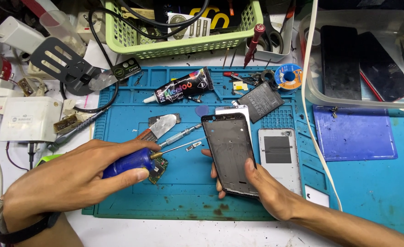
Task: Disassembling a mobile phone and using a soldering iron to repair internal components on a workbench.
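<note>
My left hand [69,178] grips a small blue bottle [126,162] with a brass collar and a thin metal needle [183,147] that points right, toward a black phone frame [229,151]. My right hand [266,187] holds that frame by its lower edge, thumb on top, tilted slightly above the blue work mat [183,196]. The needle tip stops just short of the frame's left edge. A small green circuit board [158,171] lies on the mat under the bottle. A white phone part [234,110] shows behind the frame's top.
A grey back cover [279,155], a dark battery [260,100], a black glue tube [183,87], a metal spatula [163,126] and tweezers [179,136] lie on the mat. A green basket [183,45] stands behind, a clear bin [311,91] with phones at right, a white cable [318,142] beside it.
</note>
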